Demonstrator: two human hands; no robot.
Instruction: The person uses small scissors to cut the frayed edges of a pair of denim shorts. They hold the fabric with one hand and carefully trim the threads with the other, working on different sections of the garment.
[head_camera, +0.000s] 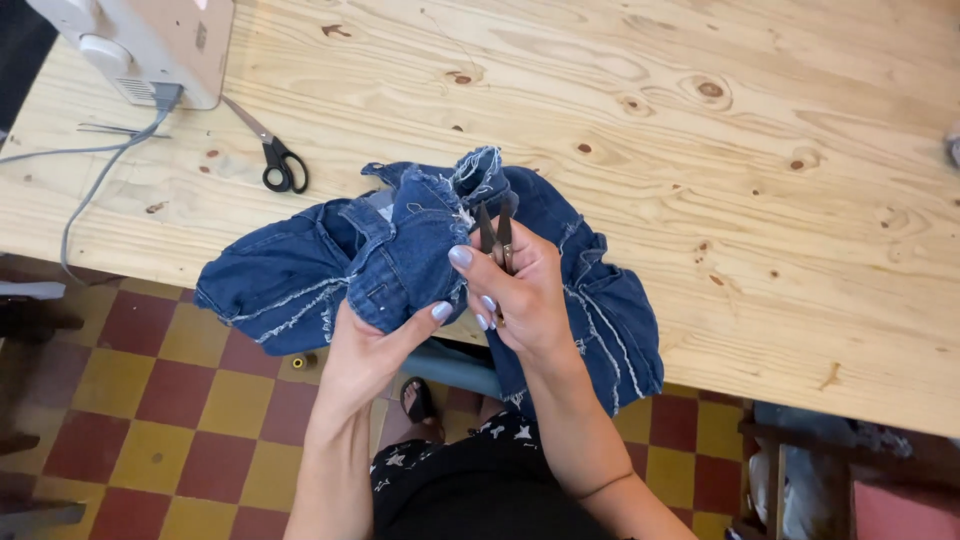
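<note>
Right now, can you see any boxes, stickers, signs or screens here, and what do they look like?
Small label: on the side of the cream sewing machine at the table's far left corner; a little dark rectangle, too small to make out.
No packages, signs or screens show.

Light: bright, even daylight | shadows: soft — faint under hands | focus: sharp — slight edge distortion

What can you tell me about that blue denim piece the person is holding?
The denim garment is dark blue with pale frayed seams and raw edges, crumpled in a heap at the near edge of the wooden table, part hanging over. The left hand pinches a fold from below; the right hand points small thread snips at its upper edge.
</note>
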